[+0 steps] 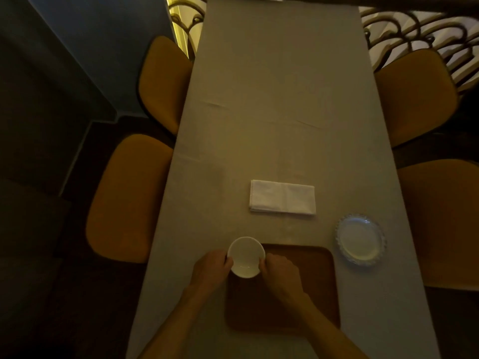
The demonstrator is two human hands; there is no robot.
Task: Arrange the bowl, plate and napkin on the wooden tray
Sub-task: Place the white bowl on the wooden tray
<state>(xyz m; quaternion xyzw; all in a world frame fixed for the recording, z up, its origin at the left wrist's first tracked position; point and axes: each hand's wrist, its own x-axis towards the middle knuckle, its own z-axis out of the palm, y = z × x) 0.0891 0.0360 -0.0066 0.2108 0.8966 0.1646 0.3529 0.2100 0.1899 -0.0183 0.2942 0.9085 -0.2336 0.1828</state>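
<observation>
The small white bowl point(246, 256) sits between both hands at the far left corner of the wooden tray point(305, 288), partly over the tray's edge and partly over the tabletop point(272, 112); whether it rests on the wood or hangs just above it I cannot tell in this dim light. The left hand point(211, 268) cups its left side and the right hand point(281, 270) its right, the fingers point(229, 260) of each curled closed against the rim, a two-sided hold that looks meant to keep it level and steer it to its spot. To my eye the bowl is the first piece being dealt with, since the tray carries nothing else. One folded white napkin point(282, 197) lies flat on the cloth beyond the tray, apart from it, and one glass plate point(361, 240) with a beaded rim sits just off the tray's far right corner, both within easy reach, probably laid out that way so each can be drawn in next. So: one bowl, one plate, one napkin, one tray. Around the long cloth-covered table stand four chairs with mustard cushions, two on each side, such as the near left one point(127, 198)
</observation>
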